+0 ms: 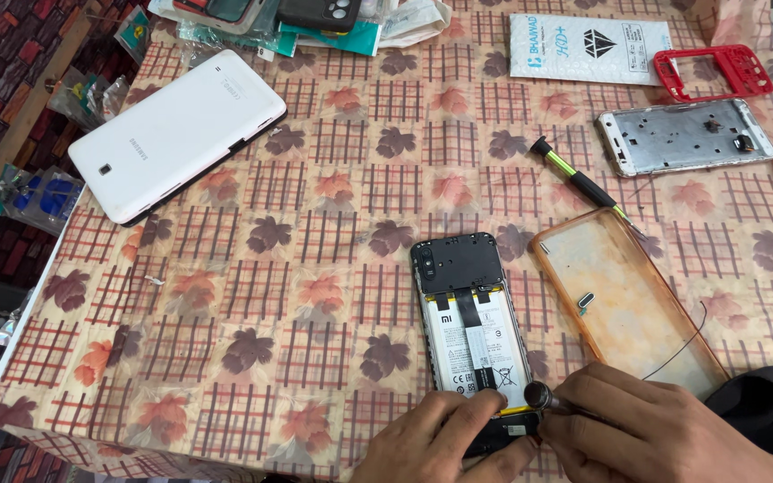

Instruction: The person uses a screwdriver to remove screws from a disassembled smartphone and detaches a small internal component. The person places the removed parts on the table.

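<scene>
An opened phone (469, 322) lies face down with its back cover off, so the white battery and black upper shield show. My left hand (436, 443) presses on the phone's lower end from the left. My right hand (646, 434) holds a small dark screwdriver (540, 396) whose round cap sits at the phone's bottom right corner. The phone's bottom edge is hidden under my fingers.
A clear orange-rimmed phone case (624, 300) lies right of the phone. A green and black screwdriver (579, 183), a silver phone frame (686, 134), a red frame (713, 72), a white tablet (176, 134) and a flat packet (588, 46) lie on the checked tablecloth (270, 295).
</scene>
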